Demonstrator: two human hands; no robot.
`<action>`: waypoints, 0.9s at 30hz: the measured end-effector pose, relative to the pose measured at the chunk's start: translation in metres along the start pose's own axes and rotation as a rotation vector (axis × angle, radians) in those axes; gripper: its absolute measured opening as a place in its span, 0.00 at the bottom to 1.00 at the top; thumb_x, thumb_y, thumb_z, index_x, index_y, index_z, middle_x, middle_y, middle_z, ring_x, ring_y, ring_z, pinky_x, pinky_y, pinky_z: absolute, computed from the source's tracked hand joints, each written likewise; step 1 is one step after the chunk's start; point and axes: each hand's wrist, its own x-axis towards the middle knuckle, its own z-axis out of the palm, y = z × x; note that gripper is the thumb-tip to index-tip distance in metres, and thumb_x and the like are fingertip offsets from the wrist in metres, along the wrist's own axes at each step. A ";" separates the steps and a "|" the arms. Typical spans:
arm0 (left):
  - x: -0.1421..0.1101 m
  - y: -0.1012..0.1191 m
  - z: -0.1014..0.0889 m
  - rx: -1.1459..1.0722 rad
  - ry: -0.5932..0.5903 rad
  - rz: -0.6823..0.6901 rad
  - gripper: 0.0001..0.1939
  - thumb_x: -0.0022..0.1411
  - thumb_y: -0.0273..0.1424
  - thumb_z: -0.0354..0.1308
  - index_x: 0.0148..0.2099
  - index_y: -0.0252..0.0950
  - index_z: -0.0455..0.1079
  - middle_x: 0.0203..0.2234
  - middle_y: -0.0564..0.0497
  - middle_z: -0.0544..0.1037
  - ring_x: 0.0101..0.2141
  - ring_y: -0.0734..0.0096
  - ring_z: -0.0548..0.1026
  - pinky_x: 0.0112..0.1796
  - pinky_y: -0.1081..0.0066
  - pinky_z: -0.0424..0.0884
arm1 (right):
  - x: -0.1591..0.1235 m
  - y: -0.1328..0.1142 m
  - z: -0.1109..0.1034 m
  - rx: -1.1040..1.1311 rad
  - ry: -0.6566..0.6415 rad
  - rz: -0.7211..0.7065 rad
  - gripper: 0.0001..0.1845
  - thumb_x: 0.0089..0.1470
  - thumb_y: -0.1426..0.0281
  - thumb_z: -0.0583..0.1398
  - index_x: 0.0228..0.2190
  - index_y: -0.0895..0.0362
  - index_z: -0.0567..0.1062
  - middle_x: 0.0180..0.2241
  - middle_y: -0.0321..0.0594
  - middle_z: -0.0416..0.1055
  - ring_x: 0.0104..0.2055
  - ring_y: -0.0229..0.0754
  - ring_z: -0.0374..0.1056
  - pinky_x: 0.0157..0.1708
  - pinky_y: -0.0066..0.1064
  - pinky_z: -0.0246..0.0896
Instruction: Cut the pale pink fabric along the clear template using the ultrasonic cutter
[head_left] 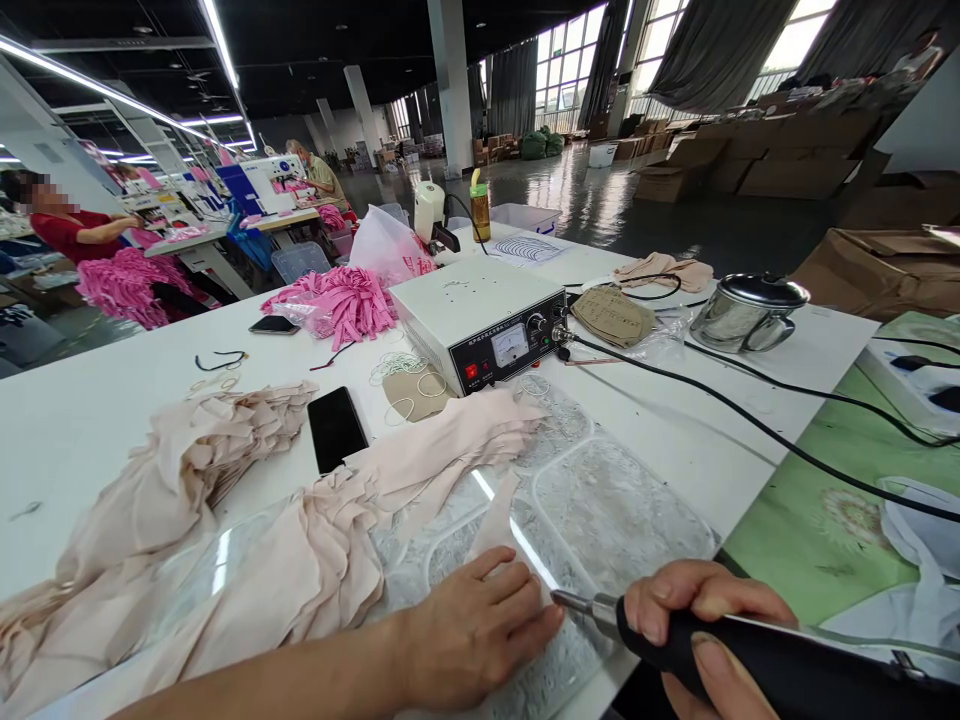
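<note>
My left hand [480, 625] presses a pale beige fabric piece [496, 520] down on a clear, grey-patterned mat [622, 490], its fingers bent and close together; the thumb is hidden. In my right hand [705, 620] is an ultrasonic handpiece [675, 640] with a black grip and a slim metal tip. That tip points left and sits just beside my left fingertips, near the fabric's edge; whether it touches the cloth I cannot tell. Stacks of the same beige fabric [300, 570] lie left of my left hand, and another bunch [457, 435] lies beyond it.
A control box [487, 320] with a dial stands behind the mat, its black cable [705, 385] running to the right. Around it are a phone [335, 430], pink fabric strips [352, 305], a metal mug [748, 312] and rubber bands. People sit at sewing machines far left.
</note>
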 end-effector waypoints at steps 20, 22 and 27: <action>-0.009 0.000 0.002 0.043 0.137 -0.002 0.14 0.70 0.21 0.42 0.48 0.23 0.68 0.40 0.38 0.76 0.45 0.61 0.74 0.46 0.64 0.71 | -0.004 0.000 -0.001 0.046 -0.016 0.020 0.04 0.59 0.71 0.57 0.36 0.49 0.66 0.31 0.34 0.64 0.26 0.37 0.66 0.28 0.35 0.69; -0.012 -0.001 0.004 0.063 0.132 -0.013 0.14 0.69 0.21 0.42 0.48 0.24 0.69 0.41 0.37 0.76 0.46 0.60 0.73 0.46 0.64 0.71 | -0.003 -0.001 -0.001 0.051 -0.021 0.038 0.04 0.60 0.71 0.56 0.36 0.49 0.67 0.30 0.34 0.64 0.26 0.37 0.66 0.29 0.35 0.69; -0.014 -0.001 0.004 0.073 0.142 -0.034 0.15 0.70 0.23 0.42 0.50 0.25 0.68 0.45 0.37 0.76 0.48 0.58 0.72 0.48 0.62 0.69 | -0.001 -0.004 -0.002 0.053 -0.002 0.038 0.03 0.59 0.71 0.56 0.35 0.50 0.67 0.30 0.35 0.65 0.26 0.38 0.66 0.27 0.35 0.69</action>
